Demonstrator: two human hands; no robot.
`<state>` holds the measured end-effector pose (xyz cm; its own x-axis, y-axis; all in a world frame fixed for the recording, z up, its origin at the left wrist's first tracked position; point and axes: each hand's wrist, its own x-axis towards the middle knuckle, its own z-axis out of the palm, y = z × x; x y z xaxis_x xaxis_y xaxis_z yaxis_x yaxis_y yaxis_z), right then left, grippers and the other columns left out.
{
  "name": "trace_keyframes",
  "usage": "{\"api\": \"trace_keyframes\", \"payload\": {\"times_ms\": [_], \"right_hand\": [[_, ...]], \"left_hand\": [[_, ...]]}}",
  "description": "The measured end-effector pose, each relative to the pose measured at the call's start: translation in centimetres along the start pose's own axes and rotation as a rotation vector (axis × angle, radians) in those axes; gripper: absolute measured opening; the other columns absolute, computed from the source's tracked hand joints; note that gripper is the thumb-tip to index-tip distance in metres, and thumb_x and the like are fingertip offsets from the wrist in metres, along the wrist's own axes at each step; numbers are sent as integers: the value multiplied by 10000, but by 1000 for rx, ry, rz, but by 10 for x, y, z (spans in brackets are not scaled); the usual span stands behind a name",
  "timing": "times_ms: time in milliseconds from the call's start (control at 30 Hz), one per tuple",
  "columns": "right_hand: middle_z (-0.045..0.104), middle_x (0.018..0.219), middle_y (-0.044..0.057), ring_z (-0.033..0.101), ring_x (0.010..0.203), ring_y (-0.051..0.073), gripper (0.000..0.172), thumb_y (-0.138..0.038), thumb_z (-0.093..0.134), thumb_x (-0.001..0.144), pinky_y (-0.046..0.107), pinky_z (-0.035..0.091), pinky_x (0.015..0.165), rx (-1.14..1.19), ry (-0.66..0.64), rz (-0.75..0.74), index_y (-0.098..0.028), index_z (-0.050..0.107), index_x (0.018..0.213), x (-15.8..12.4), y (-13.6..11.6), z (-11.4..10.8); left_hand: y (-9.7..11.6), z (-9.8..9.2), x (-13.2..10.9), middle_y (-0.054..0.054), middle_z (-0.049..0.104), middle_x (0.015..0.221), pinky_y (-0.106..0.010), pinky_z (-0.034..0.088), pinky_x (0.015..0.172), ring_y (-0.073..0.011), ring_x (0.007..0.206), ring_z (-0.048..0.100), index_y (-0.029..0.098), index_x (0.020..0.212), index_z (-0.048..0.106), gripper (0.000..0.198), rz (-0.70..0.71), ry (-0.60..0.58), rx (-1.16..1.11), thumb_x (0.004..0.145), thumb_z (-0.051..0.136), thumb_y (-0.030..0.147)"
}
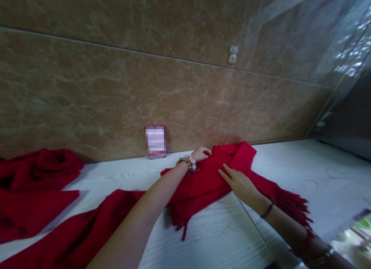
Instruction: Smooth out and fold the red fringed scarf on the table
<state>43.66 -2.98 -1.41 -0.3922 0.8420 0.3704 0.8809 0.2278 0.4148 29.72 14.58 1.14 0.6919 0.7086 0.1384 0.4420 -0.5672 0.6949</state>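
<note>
A red scarf [203,180] with fringed ends lies partly folded on a white wood-grain table [232,230]. My left hand [201,154], with beaded bracelets at the wrist, rests at the scarf's far edge; its fingers are bent and partly hidden, and what they grip, if anything, cannot be made out. Flat on the middle of the cloth, my right hand [238,184] has its fingers stretched out and holds nothing. One fringe spreads to the right of that hand; another hangs at the near edge, below the left wrist.
More red cloth [37,195] lies bunched at the left, with a stretch of it running under my left forearm. A small framed card [155,142] leans against the brown marbled wall [116,91]. A white cat-shaped piece [233,54] is on the wall.
</note>
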Motion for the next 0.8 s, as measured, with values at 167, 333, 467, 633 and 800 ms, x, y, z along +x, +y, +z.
{"api": "trace_keyframes", "payload": {"times_ms": [167, 333, 467, 633, 800], "right_hand": [[412, 1283, 188, 491, 1067, 263, 523, 3, 390, 726, 396, 443, 853, 111, -125, -15, -125, 451, 1230, -3, 5, 4], [244, 1391, 149, 180, 1279, 258, 537, -150, 452, 771, 418, 255, 1013, 404, -166, -180, -114, 352, 1297, 16, 8, -31], [249, 1401, 76, 150, 1288, 247, 549, -387, 430, 824, 475, 193, 1018, 579, -333, -296, -220, 290, 1328, 29, -9, -36], [215, 1414, 51, 106, 1296, 241, 566, -498, 316, 846, 480, 126, 1029, 631, -385, -233, -249, 229, 1347, 21, -27, -22], [263, 1395, 57, 151, 1288, 246, 547, -517, 318, 839, 484, 172, 1023, 700, -452, -208, -235, 333, 1308, 19, -24, -28]], "left_hand": [[1, 9, -2, -81, 626, 983, -240, 413, 817, -155, 901, 563, 87, 989, 590, 284, -29, -9, 132, 735, 464, 95], [14, -26, -51, -113, 512, 1180, -298, 332, 930, -213, 1079, 462, 132, 1149, 497, 429, 1, -51, 259, 748, 536, 282], [9, -50, -151, -111, 322, 1346, -423, 264, 970, -278, 1224, 290, 239, 1279, 356, 532, -20, -33, 569, 808, 386, 485], [-19, -76, -266, -128, 338, 1333, -412, 319, 938, -296, 1172, 373, 245, 1348, 212, 795, -312, -125, 670, 665, 557, 459], [-18, -148, -297, -47, 590, 1092, -263, 377, 885, -202, 999, 534, 193, 1117, 545, 444, -413, -211, 467, 699, 487, 329]]}}
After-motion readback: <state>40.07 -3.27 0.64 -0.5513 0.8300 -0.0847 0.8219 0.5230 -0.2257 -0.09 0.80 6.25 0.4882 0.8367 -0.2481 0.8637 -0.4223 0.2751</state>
